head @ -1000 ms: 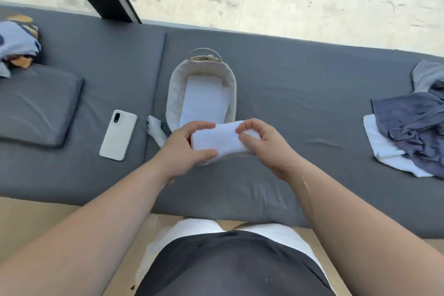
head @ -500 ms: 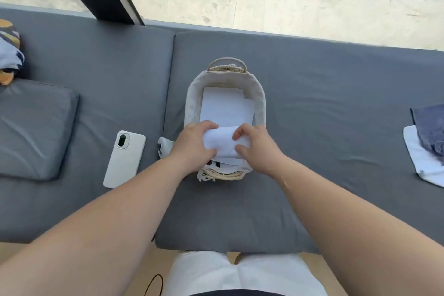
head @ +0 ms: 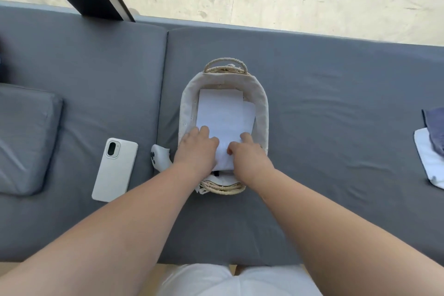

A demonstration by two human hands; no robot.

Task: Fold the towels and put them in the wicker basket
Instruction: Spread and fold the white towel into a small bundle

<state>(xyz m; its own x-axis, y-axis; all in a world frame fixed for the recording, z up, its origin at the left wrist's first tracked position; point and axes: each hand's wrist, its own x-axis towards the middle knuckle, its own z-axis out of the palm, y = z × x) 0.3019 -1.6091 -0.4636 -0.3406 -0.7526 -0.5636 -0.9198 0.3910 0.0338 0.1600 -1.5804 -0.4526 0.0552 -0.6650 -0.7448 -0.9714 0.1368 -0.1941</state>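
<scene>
Two hands: left hand and right hand both grasp one folded towel at the near end of one wicker basket; fingertips partly hidden. Left: one phone, one small white gadget, unclear. Farther in the basket, two flat towels. Right edge: white cloth and blue cloth, cut off.

I counted one oval wicker basket with a cream cloth liner, three folded white towels inside it, one white phone, one small white controller, two flat grey bench cushions, one loose grey pillow, one spread white towel and one dark blue cloth.
</scene>
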